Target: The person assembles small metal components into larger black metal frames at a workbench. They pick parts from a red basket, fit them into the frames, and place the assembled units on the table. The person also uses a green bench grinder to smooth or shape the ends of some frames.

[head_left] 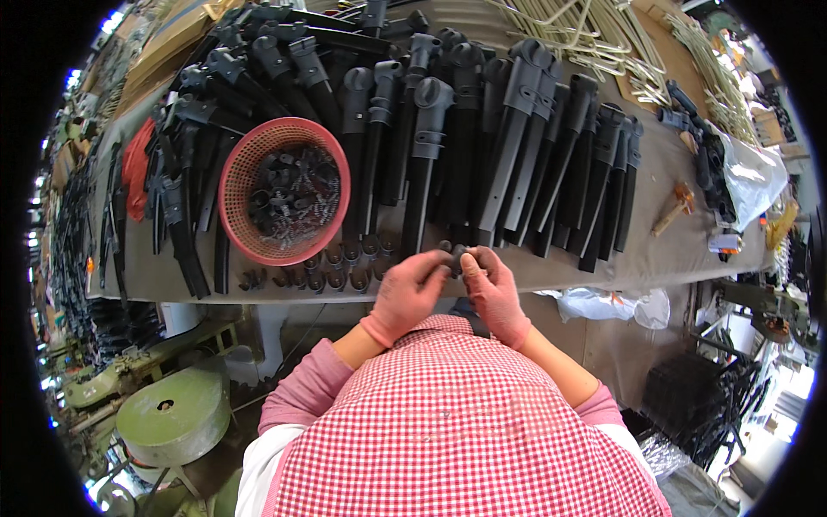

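Item: small dark fitting, one. Location: between the two hands, just inside the near edge of the tabletop, around the middle of that edge; whether it rests on the surface or is lifted, cannot tell.

Grip, left hand: thumb and fingertips drawn nearly together, closed about the fitting's left side.

Grip, right hand: thumb pressed on the fitting from the right, fingers curled behind it; little gap showing.

Handling, as judged: best pinched well into the pads of both thumbs, one hand bracing while the other presses or turns, force in line with the piece rather than across it. Advisable to work farther inside the near edge (a slip here could send it off the tabletop).

Orientation: the visible part looks slightly longer from near edge to far edge than from side to side, so the long axis probably runs that way; which end leads is hidden by the fingers.

Adjacent stock: black tubes, many, grey heads toward the far edge, plain ends toward the near edge; red basket of springs, toward the left end; curved clips, in rows along the near edge, left of the hands.
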